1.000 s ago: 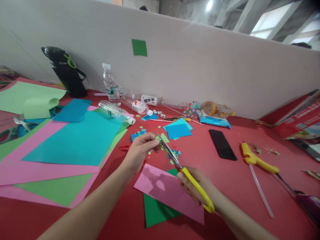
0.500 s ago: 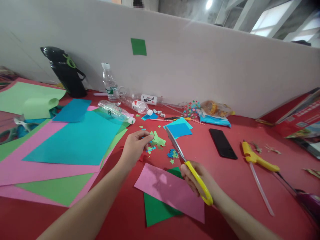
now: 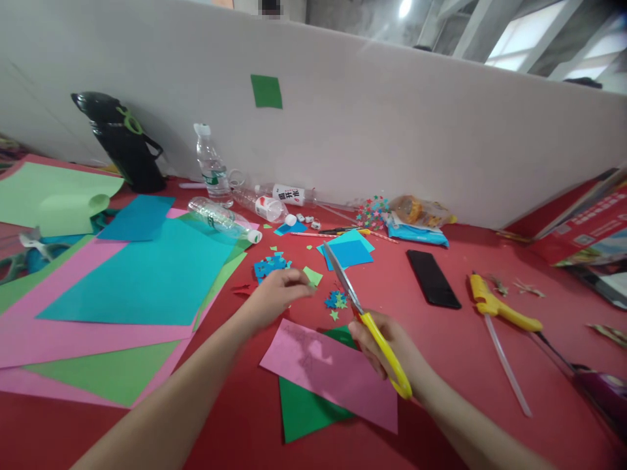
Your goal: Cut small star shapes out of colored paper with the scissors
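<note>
My right hand grips the yellow handles of scissors, whose blades point up and away, nearly together. Under them lie a pink paper sheet and a green sheet. My left hand hovers over the scraps, its fingers bent to the right and blurred. Its fingertips overlap a light green paper piece; whether they hold it is unclear. Just behind this hand are blue paper scraps, with red scraps beside it. Small blue and green paper stars lie between both hands.
Large coloured sheets cover the left side. Behind stand a black flask and a water bottle; other bottles lie flat. To the right are a phone and a yellow glue gun. A white partition closes the back.
My left hand has moved slightly right and down, and the blue scraps behind it have come into view. The right hand still has the scissors in nearly the same place.
</note>
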The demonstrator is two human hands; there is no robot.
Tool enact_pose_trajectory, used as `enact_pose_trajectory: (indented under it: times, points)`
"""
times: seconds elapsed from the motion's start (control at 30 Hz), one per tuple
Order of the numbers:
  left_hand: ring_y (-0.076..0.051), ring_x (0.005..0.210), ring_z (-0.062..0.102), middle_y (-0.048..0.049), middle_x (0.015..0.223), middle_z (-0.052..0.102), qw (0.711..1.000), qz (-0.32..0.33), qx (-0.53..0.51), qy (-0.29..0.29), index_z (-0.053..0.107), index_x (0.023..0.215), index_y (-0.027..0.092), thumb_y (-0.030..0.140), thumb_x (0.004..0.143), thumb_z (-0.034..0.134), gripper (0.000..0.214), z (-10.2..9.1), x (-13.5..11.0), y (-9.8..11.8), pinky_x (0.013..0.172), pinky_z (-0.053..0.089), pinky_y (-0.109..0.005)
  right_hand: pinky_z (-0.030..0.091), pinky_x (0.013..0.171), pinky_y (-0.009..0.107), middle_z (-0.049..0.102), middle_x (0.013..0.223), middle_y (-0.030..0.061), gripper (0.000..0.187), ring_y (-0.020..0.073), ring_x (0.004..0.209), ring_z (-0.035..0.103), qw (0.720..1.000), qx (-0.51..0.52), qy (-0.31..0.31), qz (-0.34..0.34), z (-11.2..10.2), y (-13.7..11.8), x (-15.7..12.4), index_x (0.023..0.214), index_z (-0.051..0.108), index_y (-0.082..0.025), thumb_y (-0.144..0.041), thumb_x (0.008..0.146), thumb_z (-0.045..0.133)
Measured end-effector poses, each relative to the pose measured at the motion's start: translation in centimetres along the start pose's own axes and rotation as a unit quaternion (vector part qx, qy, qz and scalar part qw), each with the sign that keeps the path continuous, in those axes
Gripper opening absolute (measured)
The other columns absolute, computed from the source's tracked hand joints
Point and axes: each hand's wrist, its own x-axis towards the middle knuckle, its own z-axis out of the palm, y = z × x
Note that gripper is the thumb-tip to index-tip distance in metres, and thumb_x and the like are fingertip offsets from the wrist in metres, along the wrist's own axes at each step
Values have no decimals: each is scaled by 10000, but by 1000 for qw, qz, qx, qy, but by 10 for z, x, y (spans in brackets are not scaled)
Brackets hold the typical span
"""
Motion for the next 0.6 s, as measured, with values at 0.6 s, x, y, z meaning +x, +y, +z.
enact_pose_trajectory:
  times: [0.6]
  points:
    - [-141, 669, 489, 27, 670, 541, 964, -29, 60, -256, 618, 650, 188, 211, 695, 589, 58, 35, -21, -1, 635, 369, -256, 243, 322, 171, 337, 334, -113, 229, 59, 284, 300, 999, 0, 39, -16, 1, -2, -2, 626, 452, -220, -353, 774, 565]
